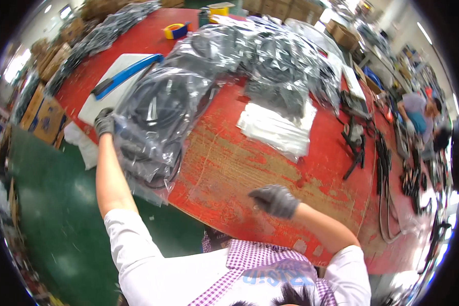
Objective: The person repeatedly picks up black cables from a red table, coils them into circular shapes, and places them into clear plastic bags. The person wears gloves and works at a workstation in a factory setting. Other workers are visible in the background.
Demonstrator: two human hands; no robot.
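My left hand (105, 122), in a dark grey glove, pinches the left edge of a clear plastic bag (160, 104). Coiled black pieces like hoses or cables lie inside it; I cannot make out their exact kind. The bag rests at the left of a worn red table, its lower end hanging past the near edge. My right hand (276, 200), gloved the same, hovers over the table's near part with its fingers curled together and nothing visible in them. Beyond the bag, a blue tool with a black handle (127, 75) lies on a white sheet (93, 104).
More clear bags of black parts (278, 61) are heaped at the back. Nearer lie flat empty plastic bags (278, 127). A tape roll (176, 31) sits at the far left. Black straps (354, 143) lie rightward, where another person (418, 112) works. Cardboard boxes (43, 117) stand left.
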